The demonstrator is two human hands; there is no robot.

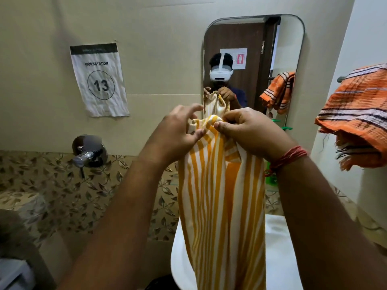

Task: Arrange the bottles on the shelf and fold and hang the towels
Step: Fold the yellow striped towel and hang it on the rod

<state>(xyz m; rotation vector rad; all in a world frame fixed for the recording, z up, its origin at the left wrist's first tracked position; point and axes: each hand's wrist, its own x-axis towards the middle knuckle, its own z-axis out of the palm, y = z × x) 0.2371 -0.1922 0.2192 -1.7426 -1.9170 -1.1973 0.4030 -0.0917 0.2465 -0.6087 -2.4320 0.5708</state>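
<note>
Room: beige wall, leaf-patterned tiles below, mirror [253, 59], tap [89, 154], sign [99, 80] reading WORKSTATION 13.
Yellow towel [222, 195]: striped, held up before the mirror, hanging over the white sink [278, 248].
Left hand [178, 132]: thumb pinching the top edge, other fingers spread.
Right hand [249, 130]: curled, gripping the top edge.
Orange towel [354, 114]: draped on the rail at right.

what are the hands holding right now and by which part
Both hands hold the yellow and white striped towel by its bunched top edge: the right hand pinches it, the left hand takes it between thumb and fingers. The rest hangs down.
</note>
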